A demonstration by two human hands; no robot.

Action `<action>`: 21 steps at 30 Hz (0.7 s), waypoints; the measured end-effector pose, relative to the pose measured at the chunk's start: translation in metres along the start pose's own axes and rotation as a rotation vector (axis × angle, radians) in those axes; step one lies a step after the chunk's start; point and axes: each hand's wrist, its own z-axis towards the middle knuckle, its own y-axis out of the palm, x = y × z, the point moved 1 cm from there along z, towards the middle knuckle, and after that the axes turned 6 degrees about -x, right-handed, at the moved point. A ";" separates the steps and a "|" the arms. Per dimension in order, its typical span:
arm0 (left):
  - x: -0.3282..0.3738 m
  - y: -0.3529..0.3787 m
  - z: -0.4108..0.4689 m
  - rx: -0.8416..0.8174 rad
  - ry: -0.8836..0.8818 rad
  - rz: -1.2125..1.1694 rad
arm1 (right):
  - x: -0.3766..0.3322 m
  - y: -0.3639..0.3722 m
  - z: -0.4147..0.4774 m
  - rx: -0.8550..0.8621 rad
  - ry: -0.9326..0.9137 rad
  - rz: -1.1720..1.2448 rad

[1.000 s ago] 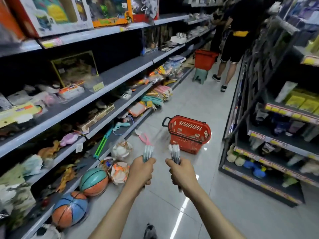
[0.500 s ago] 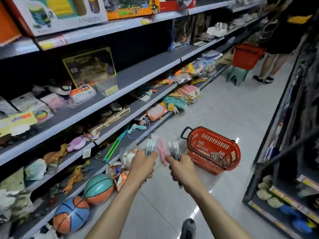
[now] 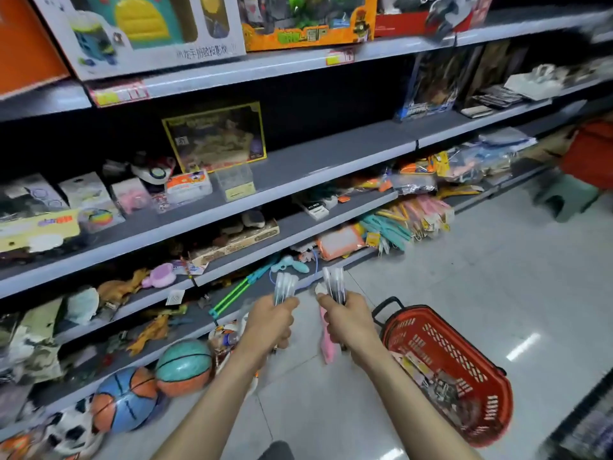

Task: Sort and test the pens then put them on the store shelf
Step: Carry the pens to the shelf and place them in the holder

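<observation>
Head view: left hand [image 3: 270, 322] fisted round one bundle of pens [image 3: 285, 287], right hand [image 3: 348, 318] fisted round a second bundle [image 3: 335, 283], both bundles upright, tips poking out the top of each fist. Hands are side by side, near but not touching, in front of the lower shelves. So all the pens I can see are in my grip, none on a shelf. Red basket [image 3: 441, 346] sits on the floor just right of my right forearm; its contents are too blurred to name. Racking ahead is toys: balls [image 3: 184, 366] at the bottom, boxed sets up top. The mid shelf [image 3: 331, 157] has a bare stretch right of the yellow-framed box [image 3: 214, 137]. My read: mid-carry with two sorted lots, looking for the slot. To do it well:
- don't let the lots mix
- grip firm so none slide out
- pick the spot before releasing
- lay one lot down at a time, caps aligned

Blur hides pen colour and count
</observation>
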 end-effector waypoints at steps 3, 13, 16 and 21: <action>0.016 0.007 0.026 0.051 -0.010 -0.008 | -0.013 -0.007 0.039 -0.045 -0.008 -0.010; 0.075 -0.021 0.157 0.175 0.057 -0.044 | -0.082 0.018 0.180 -0.121 -0.064 -0.105; 0.094 -0.037 0.199 0.201 0.039 -0.061 | -0.105 0.032 0.224 -0.170 -0.077 -0.163; 0.114 -0.066 0.260 0.226 0.011 -0.082 | -0.129 0.053 0.292 -0.190 -0.048 -0.193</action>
